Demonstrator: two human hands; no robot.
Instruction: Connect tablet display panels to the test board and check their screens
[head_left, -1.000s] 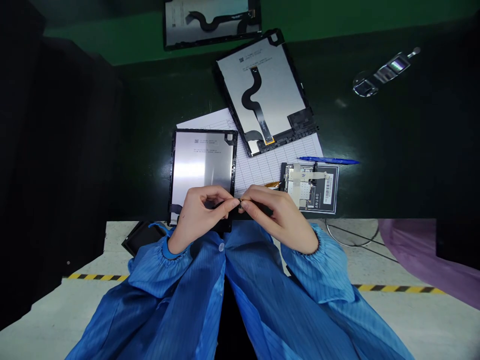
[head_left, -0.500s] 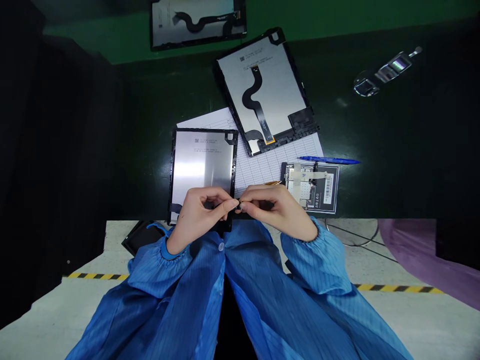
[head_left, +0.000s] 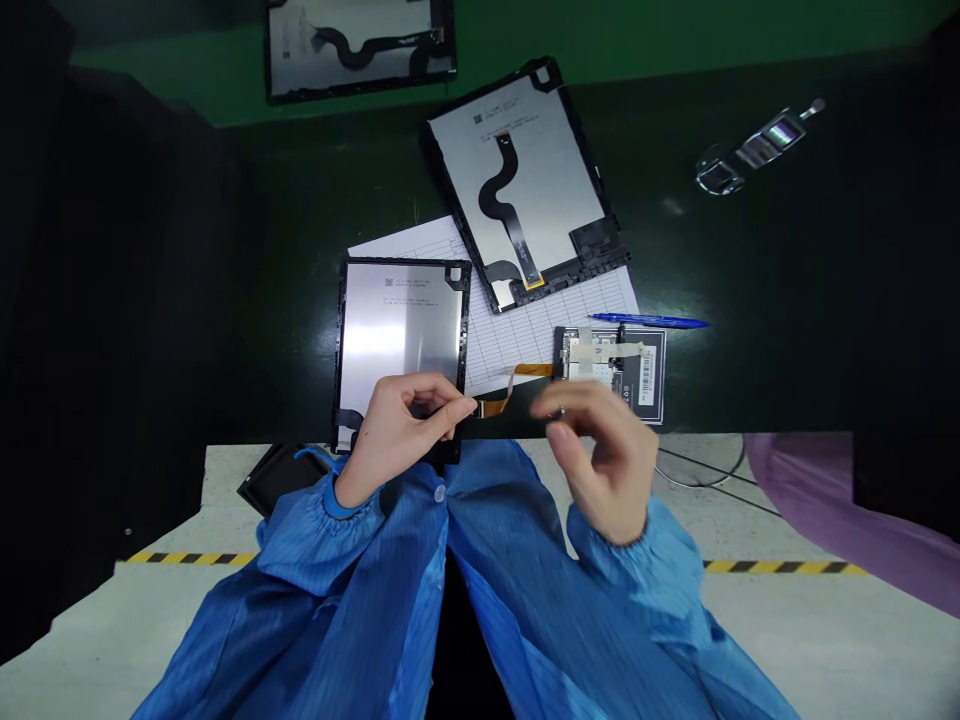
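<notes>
Fingers (head_left: 459, 405) of left hand (head_left: 397, 430): thumb and forefinger pinched tight on free end of orange ribbon cable (head_left: 496, 406); remaining fingers curled under. Wrist low at table edge, palm turned inward, gathered blue cuff at wrist.

Right hand (head_left: 609, 455): raised just off table edge, motion-blurred. Fingers (head_left: 561, 438) loosely curled and spread, nothing seen between them, clear of cable.

Cable thin, flat, glossy orange. Runs from pinch point rightward and up to small circuit board (head_left: 611, 365), passing over a dark flat strip (head_left: 517, 422), kind not discernible. Board rectangular, black-edged, with pale tape strips and a barcode label.

Just left of cable: screen panel (head_left: 401, 335), face down, silvery matte back, black frame, near edge under left hand. Second panel (head_left: 529, 180) farther back, tilted, with a black S-shaped cable on its back. Ruled paper sheet (head_left: 544, 325) partly under both panels. Blue pen (head_left: 649, 321) just beyond board. Table (head_left: 750, 280) dark green, slightly shiny.
</notes>
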